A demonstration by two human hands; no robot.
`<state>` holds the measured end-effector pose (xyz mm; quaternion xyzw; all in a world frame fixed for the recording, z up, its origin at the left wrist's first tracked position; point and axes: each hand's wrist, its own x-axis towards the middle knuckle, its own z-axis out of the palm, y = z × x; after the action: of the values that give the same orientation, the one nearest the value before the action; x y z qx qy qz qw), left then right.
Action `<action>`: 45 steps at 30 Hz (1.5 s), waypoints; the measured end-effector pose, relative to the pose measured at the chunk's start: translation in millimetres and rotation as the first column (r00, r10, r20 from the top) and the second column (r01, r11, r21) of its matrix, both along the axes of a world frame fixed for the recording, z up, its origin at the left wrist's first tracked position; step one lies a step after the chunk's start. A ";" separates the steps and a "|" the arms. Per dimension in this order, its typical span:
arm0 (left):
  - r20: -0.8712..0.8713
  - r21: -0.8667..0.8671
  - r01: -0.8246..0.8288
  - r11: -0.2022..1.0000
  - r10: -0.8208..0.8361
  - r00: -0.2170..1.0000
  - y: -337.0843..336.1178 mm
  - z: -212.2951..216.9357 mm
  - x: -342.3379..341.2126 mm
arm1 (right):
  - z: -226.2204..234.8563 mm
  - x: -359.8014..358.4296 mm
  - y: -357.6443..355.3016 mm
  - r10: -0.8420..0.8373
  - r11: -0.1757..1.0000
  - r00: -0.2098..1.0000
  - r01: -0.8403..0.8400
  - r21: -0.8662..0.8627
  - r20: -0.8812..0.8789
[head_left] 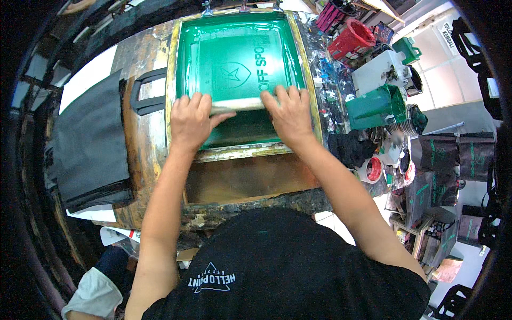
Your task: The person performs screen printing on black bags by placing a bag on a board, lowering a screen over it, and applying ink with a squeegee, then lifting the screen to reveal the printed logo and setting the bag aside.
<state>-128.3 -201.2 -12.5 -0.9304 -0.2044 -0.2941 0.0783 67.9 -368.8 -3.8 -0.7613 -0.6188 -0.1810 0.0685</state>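
Observation:
A wooden-framed printing screen (174, 58) lies on the worktable in front of me, its mesh coated with glossy green ink (234, 42). A shield with a star and some lettering show through the mesh. Across the lower half of the screen rests a squeegee (241, 105). My left hand (191, 120) is closed on its left end, thumb pointing inward along the near side. On its right end my right hand (290, 117) is closed, fingers over the top. Nearer me than the squeegee, the mesh looks darker. A black bag handle (140, 96) sticks out left of the frame.
At left lies a stack of black fabric bags (90, 141). Clamps (244, 6) stand at the screen's far edge. Along the right are a red bucket (352, 40), a green container (376, 106), a tub with red ink (373, 169) and printed black bags (437, 152).

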 end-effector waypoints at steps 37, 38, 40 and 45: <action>0.047 -0.431 -0.428 0.795 0.493 0.869 -55.0 -70.0 -148.0 | 27.3 -53.9 -72.3 0.038 0.990 0.973 -0.006 0.138 -0.230; 0.109 -0.424 -0.414 0.805 0.500 0.859 -55.1 -77.4 -152.0 | 34.1 -51.9 -72.2 0.049 0.991 0.974 -0.020 0.135 -0.222; 0.305 -0.606 -0.230 0.761 0.490 0.817 -50.2 -81.0 -152.7 | 48.4 -49.1 -70.4 0.067 0.988 0.976 -0.036 0.150 -0.209; 0.657 -0.671 0.240 0.701 0.413 0.631 -42.2 -9.0 -107.2 | 101.0 -34.5 -48.1 0.072 0.965 0.993 -0.045 0.257 -0.095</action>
<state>-235.5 -243.4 -21.5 -0.6549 -0.3621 -0.5546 -0.3639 33.4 -416.9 97.3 -0.7359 -0.6085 -0.2169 0.2029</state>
